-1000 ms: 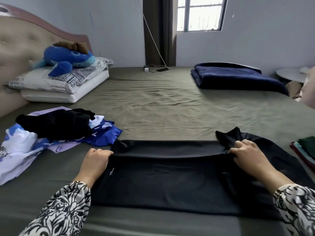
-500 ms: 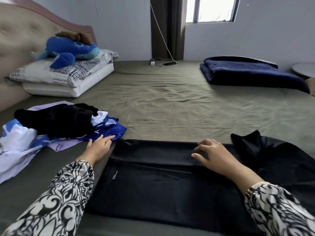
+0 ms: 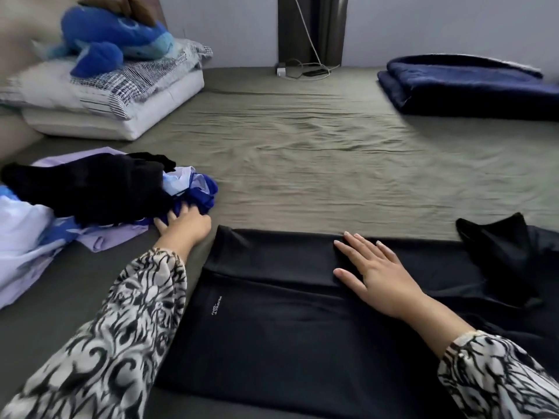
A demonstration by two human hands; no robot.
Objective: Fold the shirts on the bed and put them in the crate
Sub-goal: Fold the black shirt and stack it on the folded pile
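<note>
A black shirt (image 3: 287, 334) lies flat on the olive bed (image 3: 317, 164) in front of me, its far edge folded over and a sleeve sticking up at the right. My right hand (image 3: 372, 273) rests flat on the folded strip, fingers straight. My left hand (image 3: 184, 226) reaches left of the shirt, its fingers touching the blue cloth at the edge of a pile of unfolded shirts (image 3: 90, 192), black, blue, white and lilac. No crate is in view.
Two pillows (image 3: 115, 98) with a blue plush whale (image 3: 112, 40) lie at the back left by the headboard. A folded navy blanket (image 3: 472, 86) sits at the back right. A charger and cable (image 3: 299, 71) lie by the far wall.
My left hand left the shirt's corner and moved left onto the clothes pile. My right hand let go of the sleeve end and slid left along the folded edge, now flat. The camera tilted down.
</note>
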